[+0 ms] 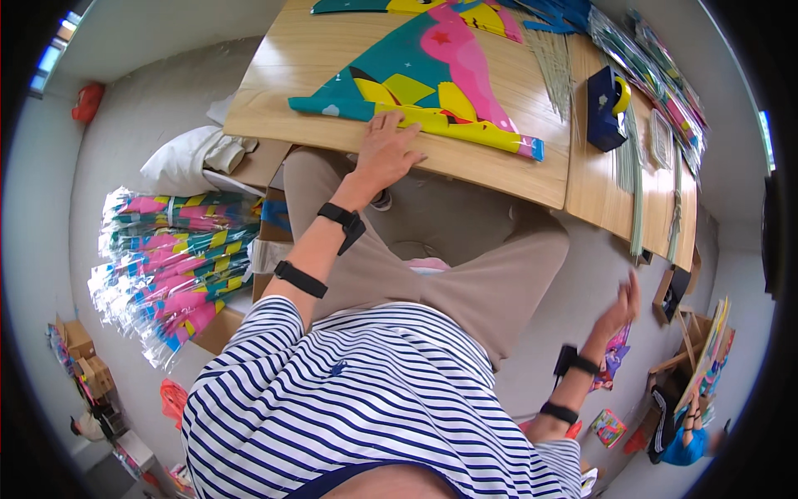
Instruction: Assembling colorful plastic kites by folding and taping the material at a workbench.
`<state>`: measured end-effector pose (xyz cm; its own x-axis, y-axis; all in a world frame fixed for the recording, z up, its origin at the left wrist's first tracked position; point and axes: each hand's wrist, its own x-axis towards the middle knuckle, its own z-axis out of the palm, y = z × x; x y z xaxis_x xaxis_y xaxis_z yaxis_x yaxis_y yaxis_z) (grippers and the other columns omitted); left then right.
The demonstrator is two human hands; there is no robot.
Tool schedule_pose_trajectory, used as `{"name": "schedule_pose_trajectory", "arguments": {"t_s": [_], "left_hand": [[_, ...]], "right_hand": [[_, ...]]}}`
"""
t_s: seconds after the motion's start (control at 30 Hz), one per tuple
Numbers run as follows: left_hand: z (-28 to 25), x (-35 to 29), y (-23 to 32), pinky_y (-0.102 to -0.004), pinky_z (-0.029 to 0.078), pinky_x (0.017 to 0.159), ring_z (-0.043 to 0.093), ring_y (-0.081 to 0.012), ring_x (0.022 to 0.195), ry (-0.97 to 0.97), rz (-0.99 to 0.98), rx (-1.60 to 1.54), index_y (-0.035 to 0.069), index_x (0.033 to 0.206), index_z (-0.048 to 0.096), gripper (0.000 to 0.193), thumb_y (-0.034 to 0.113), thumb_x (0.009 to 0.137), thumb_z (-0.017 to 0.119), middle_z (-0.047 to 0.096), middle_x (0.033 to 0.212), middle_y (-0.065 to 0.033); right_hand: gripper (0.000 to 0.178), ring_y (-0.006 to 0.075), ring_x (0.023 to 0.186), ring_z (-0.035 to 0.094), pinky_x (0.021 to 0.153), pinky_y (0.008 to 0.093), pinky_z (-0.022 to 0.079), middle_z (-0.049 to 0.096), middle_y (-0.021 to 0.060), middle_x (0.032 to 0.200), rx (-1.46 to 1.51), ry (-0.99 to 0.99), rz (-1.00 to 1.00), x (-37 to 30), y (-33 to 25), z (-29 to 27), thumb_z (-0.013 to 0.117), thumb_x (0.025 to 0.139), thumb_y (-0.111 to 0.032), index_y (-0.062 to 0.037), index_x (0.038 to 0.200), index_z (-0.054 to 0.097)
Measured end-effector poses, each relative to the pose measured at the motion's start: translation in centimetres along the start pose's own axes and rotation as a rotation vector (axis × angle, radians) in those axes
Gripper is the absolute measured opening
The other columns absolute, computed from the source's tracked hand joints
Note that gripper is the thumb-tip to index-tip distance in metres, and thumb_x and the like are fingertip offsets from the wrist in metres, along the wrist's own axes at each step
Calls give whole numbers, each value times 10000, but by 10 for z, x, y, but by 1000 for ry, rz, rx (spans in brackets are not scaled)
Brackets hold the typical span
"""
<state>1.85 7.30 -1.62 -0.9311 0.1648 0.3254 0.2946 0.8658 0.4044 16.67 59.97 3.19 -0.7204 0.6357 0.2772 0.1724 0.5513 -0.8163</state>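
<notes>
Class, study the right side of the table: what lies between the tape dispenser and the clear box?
Thin green rods lie between the tape dispenser and the clear box, as the head view shows.

Bright daylight, edges bent and dark.
</notes>
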Motion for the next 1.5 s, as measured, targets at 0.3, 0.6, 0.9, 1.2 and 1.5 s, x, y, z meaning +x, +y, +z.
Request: {"name": "schedule_pose_trajectory", "arguments": {"t_s": [0.3,0.6,0.9,1.2,1.5], "left_hand": [[12,-3,12,-485,343,1099,432,-388,1273,67,-12,5,101,1266,654,538,349,801,765,528,1297,-168],[2,-4,16,-516,318,1108,382,-411,1273,-11,-74,-33,99,1276,638,545,335,801,765,459,1318,-205],[5,-2,13,-554,280,1136,330,-451,1345,1,-63,-24,108,1275,634,557,367,798,761,404,1417,-198],[8,-5,13,-524,309,1132,320,-441,1358,58,-38,35,116,1262,657,563,359,771,785,410,1439,-169],[10,-4,12,-524,275,1159,343,-409,1376,19,-34,28,113,1305,633,575,379,808,750,464,1427,-169]], "right_hand": [[144,288,876,577,767,374,455,591,101,840,197,-614,-733,-35,-183,316,675,793,37,-56,885,735],[107,290,844,567,733,389,454,584,95,800,63,-627,-793,-28,-153,328,693,782,18,-60,842,733],[91,287,807,567,724,380,443,579,107,789,112,-601,-722,-38,-146,328,710,778,22,-23,857,718],[89,282,816,561,735,382,447,604,94,802,158,-625,-764,-42,-153,333,717,779,13,-37,852,721],[104,315,843,578,739,415,453,612,118,813,108,-601,-793,-39,-149,334,699,780,9,-53,861,715]]}}
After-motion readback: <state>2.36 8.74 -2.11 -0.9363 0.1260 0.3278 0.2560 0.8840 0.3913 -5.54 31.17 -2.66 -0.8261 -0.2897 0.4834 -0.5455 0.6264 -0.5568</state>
